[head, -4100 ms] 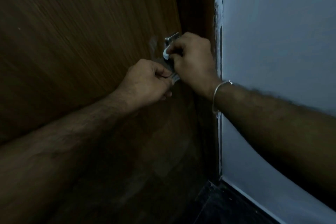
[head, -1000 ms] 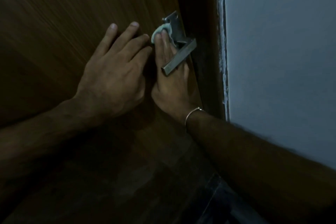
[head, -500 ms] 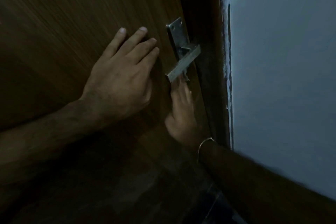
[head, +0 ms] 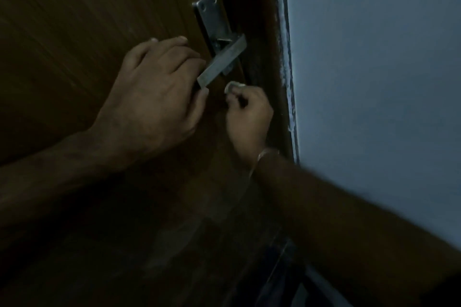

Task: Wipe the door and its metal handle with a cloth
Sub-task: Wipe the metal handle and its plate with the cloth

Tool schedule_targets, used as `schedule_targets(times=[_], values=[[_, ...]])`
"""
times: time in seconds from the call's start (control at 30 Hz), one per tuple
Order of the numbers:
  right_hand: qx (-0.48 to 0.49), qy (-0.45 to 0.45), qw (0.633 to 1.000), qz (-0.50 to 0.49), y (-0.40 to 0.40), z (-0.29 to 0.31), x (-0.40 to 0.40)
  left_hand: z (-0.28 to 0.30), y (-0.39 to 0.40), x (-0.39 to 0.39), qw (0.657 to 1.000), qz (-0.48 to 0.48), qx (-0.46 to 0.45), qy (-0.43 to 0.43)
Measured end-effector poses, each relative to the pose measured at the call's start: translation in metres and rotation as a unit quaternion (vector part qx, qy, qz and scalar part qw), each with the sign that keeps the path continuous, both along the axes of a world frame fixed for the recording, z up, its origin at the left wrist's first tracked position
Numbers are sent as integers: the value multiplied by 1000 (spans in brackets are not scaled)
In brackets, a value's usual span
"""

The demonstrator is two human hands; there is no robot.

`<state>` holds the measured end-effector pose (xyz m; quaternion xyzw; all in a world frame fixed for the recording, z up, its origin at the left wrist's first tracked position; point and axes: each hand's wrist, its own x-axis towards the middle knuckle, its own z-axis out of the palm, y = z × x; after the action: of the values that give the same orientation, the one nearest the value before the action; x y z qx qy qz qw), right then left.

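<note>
A dark brown wooden door (head: 74, 32) fills the left of the view. Its metal handle (head: 222, 62) juts from a steel backplate (head: 212, 17) near the door's right edge. My left hand (head: 154, 97) curls around the free end of the lever, fingers on top and thumb below. My right hand (head: 249, 114), with a thin bangle on the wrist, is closed just below the handle. A small wad of pale cloth (head: 233, 86) shows at its fingertips, close to the underside of the lever.
The dark door frame (head: 264, 57) runs along the door's right edge. A pale blue-grey wall (head: 374, 70) with rough paint at its border lies right of it. Dim floor (head: 287, 281) shows at the bottom. The light is low.
My left hand has left the flat door panel and taken the end of the lever. My right hand has closed into a fist under the handle, and the cloth shows again.
</note>
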<state>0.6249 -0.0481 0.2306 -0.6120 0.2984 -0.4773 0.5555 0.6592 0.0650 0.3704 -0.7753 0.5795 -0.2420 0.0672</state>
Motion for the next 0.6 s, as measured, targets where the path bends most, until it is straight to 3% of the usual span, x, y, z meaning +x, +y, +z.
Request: schedule_targets(times=[0.1,0.17,0.27,0.47,0.6], values=[[125,-80,988,-32,-22,27,5,4,-14,-7,997,23,-3,68],[76,-101,990,-57,-20,44,8,7,-17,-11,993,31,-15,113],[-10,-66,996,-52,-19,46,5,9,-21,-14,991,51,0,126],[51,-61,997,-4,-15,52,-3,15,-24,-9,988,49,3,148],[185,-121,975,35,-14,61,-5,17,-24,-8,988,29,3,154]])
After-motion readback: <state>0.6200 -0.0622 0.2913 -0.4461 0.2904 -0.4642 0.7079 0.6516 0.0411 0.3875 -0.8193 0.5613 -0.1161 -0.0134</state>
